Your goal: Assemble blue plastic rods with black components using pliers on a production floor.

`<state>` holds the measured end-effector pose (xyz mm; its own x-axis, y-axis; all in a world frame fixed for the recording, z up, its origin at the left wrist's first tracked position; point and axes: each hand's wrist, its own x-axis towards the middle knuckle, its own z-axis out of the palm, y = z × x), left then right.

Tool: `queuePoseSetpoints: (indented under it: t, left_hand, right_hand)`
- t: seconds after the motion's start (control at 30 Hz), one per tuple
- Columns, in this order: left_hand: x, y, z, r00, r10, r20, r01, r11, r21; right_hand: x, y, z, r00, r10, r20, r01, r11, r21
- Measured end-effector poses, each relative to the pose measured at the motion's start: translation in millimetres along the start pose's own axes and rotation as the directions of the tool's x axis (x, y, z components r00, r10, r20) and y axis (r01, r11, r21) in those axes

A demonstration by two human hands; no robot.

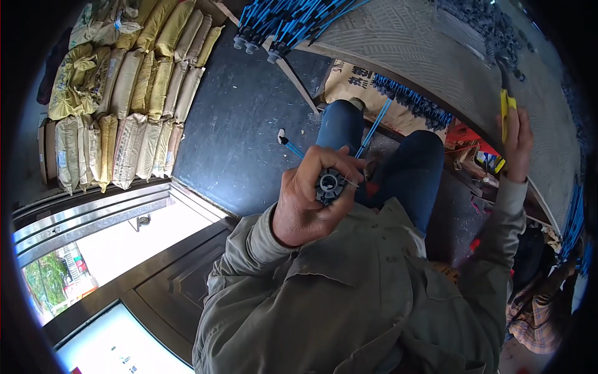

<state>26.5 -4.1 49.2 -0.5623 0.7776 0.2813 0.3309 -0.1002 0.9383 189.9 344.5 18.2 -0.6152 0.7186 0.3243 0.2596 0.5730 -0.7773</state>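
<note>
My left hand (308,202) is closed around a dark, round, notched hub (330,183) with a hole in its middle, held in front of my chest. A thin wire (351,181) sticks out beside the hub. Beyond this hand, a blue rod (293,147) with a pale tip points up and left, and more blue rods (377,126) run between my knees; whether they join the hub is hidden. Out at the right, by the table's edge, my right hand (521,140) has its fingers around yellow-handled pliers (507,112), whose dark jaws point away from me.
A grey worktable (386,38) curves across the far right, with bundled blue rods (289,22) at its left end and small dark parts (479,28) on top. Below it stand a brown paper sack (344,81) and dark parts. Stacked filled sacks (134,81) line the left wall, near a doorway.
</note>
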Motion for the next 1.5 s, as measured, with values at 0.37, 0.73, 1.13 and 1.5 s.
queuePoseSetpoints:
  t: [0.37, 0.73, 1.13, 1.5]
  left_hand:
    - [2.0, 0.1, -12.8, 0.998, -0.066, 0.019, 0.064, 0.995, 0.077]
    - [1.0, -8.4, -14.9, 0.996, -0.089, -0.012, 0.089, 0.996, -0.027]
    - [2.4, 0.0, -18.2, 0.986, -0.163, 0.020, 0.164, 0.986, -0.015]
    - [1.5, -4.2, -17.3, 0.994, -0.105, -0.014, 0.103, 0.991, -0.088]
  right_hand:
    - [-39.8, -115.0, 97.3, 0.536, -0.810, 0.237, 0.784, 0.374, -0.496]
    - [-19.7, -114.4, 113.6, 0.188, -0.975, 0.115, 0.776, 0.076, -0.627]
    - [-57.6, -104.6, 128.3, 0.466, -0.884, 0.036, 0.694, 0.340, -0.635]
    - [-49.9, -111.0, 113.2, 0.525, -0.849, 0.062, 0.774, 0.446, -0.449]
